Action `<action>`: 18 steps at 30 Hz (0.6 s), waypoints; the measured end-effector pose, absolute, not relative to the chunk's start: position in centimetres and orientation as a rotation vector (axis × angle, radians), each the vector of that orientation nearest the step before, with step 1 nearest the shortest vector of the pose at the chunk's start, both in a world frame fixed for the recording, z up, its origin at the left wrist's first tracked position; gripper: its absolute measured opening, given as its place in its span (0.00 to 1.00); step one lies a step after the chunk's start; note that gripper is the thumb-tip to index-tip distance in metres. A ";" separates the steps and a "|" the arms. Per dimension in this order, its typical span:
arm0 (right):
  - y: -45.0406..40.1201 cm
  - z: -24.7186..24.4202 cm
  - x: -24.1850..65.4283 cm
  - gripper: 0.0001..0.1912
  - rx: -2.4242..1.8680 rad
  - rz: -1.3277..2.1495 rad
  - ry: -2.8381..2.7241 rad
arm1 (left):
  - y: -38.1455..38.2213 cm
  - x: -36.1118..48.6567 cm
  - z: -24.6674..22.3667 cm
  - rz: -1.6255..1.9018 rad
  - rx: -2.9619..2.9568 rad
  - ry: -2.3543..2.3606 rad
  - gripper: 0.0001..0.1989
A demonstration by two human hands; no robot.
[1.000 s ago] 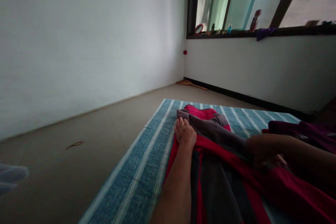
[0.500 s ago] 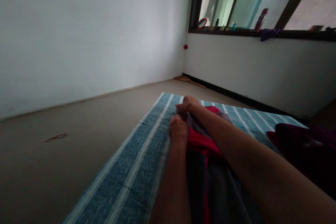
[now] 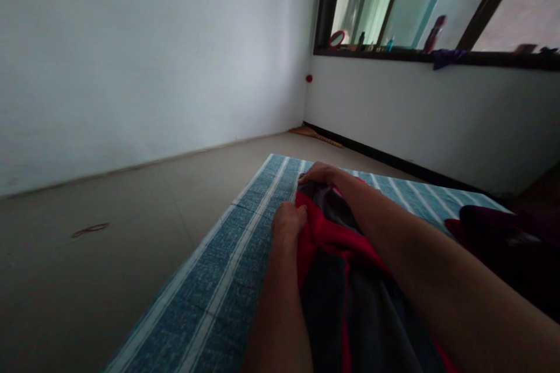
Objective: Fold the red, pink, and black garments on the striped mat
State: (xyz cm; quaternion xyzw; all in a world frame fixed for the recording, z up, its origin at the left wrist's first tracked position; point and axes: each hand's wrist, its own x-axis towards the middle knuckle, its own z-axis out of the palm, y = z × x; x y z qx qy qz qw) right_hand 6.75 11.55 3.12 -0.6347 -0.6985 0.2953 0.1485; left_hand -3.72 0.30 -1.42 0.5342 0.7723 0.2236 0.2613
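Note:
A red and dark grey garment [image 3: 326, 233] lies bunched on the blue-and-white striped cloth [image 3: 227, 268] in front of me; its exact kind is unclear. My left hand [image 3: 287, 219] is closed at the garment's left edge, the thumb against the red fabric. Farther up, my right hand [image 3: 321, 173] grips the far end, where a grey part shows under the fingers. My right forearm crosses over the garment and hides its right side. Both hands' fingertips are partly hidden.
Dark maroon clothing [image 3: 503, 245] lies at the right. On the floor at left is a thin looped band [image 3: 90, 229]. A broom-like object [image 3: 315, 135] rests in the corner. Bottles, a round mirror [image 3: 336, 39] and a purple cloth [image 3: 447, 58] are on the window sill.
My left hand has moved slightly left and toward me, apart from the right hand, exposing more red fabric. The right hand has shifted a little right and its back is now flatter.

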 end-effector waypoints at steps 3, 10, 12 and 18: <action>11.5 2.6 7.5 0.15 -1.797 0.890 -1.976 | 0.6 -4.0 -1.6 0.672 1.466 2.079 0.16; 11.8 0.0 7.8 0.16 -1.812 0.937 -1.876 | -0.4 -3.8 -1.2 0.693 1.449 2.252 0.14; 12.2 0.2 7.5 0.17 -1.810 0.944 -1.858 | -0.6 -3.5 -1.1 0.670 1.456 2.276 0.13; 14.0 1.2 6.2 0.17 -1.808 0.742 -1.986 | -0.6 -3.1 -0.7 0.631 1.489 2.293 0.12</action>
